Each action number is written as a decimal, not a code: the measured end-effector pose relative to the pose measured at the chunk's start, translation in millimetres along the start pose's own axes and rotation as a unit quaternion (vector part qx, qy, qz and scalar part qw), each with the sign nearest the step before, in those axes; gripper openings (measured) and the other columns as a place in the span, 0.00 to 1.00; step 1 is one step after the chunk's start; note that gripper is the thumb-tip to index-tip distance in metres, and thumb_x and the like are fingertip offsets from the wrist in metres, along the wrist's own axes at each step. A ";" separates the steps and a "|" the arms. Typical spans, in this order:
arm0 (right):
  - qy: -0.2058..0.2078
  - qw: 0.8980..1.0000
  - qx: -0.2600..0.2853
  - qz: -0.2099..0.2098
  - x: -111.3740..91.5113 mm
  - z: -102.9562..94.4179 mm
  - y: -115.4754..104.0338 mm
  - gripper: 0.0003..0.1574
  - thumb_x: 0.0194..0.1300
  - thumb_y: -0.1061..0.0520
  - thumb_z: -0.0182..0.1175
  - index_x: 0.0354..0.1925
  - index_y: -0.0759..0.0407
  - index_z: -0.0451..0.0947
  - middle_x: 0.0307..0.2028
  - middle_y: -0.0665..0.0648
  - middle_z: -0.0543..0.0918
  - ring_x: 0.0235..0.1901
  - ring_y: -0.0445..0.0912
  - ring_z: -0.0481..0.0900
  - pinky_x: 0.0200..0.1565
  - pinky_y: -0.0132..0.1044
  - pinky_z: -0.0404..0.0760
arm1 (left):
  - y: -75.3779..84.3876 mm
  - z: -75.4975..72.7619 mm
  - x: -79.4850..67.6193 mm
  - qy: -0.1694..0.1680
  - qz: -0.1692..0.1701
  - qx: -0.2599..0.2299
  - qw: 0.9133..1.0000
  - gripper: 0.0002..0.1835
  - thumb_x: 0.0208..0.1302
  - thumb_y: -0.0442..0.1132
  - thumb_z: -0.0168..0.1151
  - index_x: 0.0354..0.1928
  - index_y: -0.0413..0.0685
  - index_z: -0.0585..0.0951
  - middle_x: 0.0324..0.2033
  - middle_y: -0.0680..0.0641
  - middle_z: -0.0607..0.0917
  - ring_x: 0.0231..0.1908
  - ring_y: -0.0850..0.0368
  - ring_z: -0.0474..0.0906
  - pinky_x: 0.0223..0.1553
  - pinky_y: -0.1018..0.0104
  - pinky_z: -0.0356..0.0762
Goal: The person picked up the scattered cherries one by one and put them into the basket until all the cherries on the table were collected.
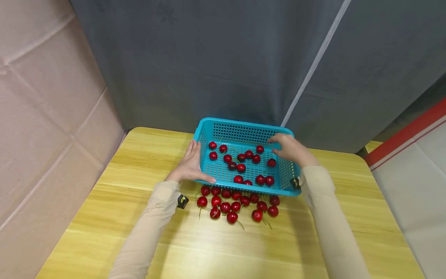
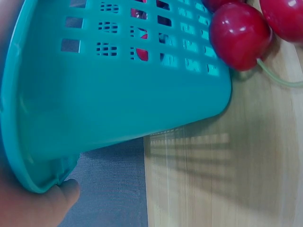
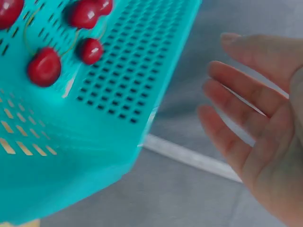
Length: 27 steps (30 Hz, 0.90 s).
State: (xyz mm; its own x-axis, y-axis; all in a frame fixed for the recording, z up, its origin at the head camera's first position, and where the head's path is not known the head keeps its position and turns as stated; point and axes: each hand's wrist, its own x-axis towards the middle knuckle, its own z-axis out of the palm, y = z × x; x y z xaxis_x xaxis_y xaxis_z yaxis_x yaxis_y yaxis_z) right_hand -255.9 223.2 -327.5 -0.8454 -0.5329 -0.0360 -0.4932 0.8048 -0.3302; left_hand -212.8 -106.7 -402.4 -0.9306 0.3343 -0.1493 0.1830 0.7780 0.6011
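The left hand [image 1: 188, 167], fingers spread, touches the turquoise basket [image 1: 258, 189] at its near-left corner; the right hand [image 1: 290, 149], unladen, fingers parted, hovers at the right end. Holding cherries [image 1: 241, 168], the basket lies lengthwise left-to-right on a wood-grain table [image 1: 278, 252] before a grey curtain [image 1: 209, 58].

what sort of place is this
Perhaps a small indoor work booth: a wood-grain table stands before a grey cloth, with a pale panelled wall on the left.
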 end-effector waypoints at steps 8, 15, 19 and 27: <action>0.063 0.994 -0.012 -0.085 -42.0 6.7 -40.5 0.19 0.53 0.63 0.64 0.46 0.65 0.77 0.44 0.62 0.79 0.46 0.55 0.74 0.46 0.47 0.77 | -0.5 0.0 0.1 0.000 -0.001 0.004 1.000 0.76 0.29 0.66 0.72 0.68 0.38 0.31 0.68 0.41 0.27 0.67 0.50 0.19 0.66 0.51 0.37; 0.093 0.985 0.008 -0.144 -83.7 34.0 -73.1 0.18 0.50 0.60 0.67 0.43 0.62 0.79 0.41 0.55 0.80 0.43 0.48 0.77 0.43 0.40 0.79 | -1.1 0.7 0.9 0.001 -0.001 0.001 1.000 0.75 0.30 0.65 0.72 0.68 0.39 0.32 0.68 0.41 0.27 0.67 0.50 0.19 0.66 0.50 0.37; 0.063 0.989 0.030 -0.132 -100.3 58.9 -83.4 0.18 0.49 0.60 0.67 0.42 0.60 0.79 0.40 0.53 0.80 0.42 0.45 0.77 0.43 0.37 0.79 | -0.9 0.3 0.1 0.000 0.000 0.000 1.000 0.76 0.29 0.65 0.72 0.68 0.37 0.32 0.68 0.40 0.27 0.67 0.50 0.19 0.66 0.49 0.37; -0.004 0.994 0.012 -0.105 -114.9 117.4 -82.8 0.15 0.46 0.65 0.66 0.38 0.59 0.80 0.37 0.51 0.79 0.39 0.45 0.75 0.43 0.38 0.78 | -0.6 -0.2 0.7 -0.001 0.000 0.007 1.000 0.76 0.29 0.67 0.71 0.68 0.38 0.32 0.68 0.40 0.26 0.67 0.50 0.19 0.66 0.49 0.37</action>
State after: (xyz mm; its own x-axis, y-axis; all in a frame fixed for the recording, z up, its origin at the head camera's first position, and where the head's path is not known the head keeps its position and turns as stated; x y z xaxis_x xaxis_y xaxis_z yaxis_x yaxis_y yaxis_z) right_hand -93.9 187.0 -406.7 -0.7224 -0.6908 0.0294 -0.6538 0.6687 -0.3540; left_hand -213.6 -107.0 -402.7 -0.9298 0.3355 -0.1512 0.1872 0.7849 0.5907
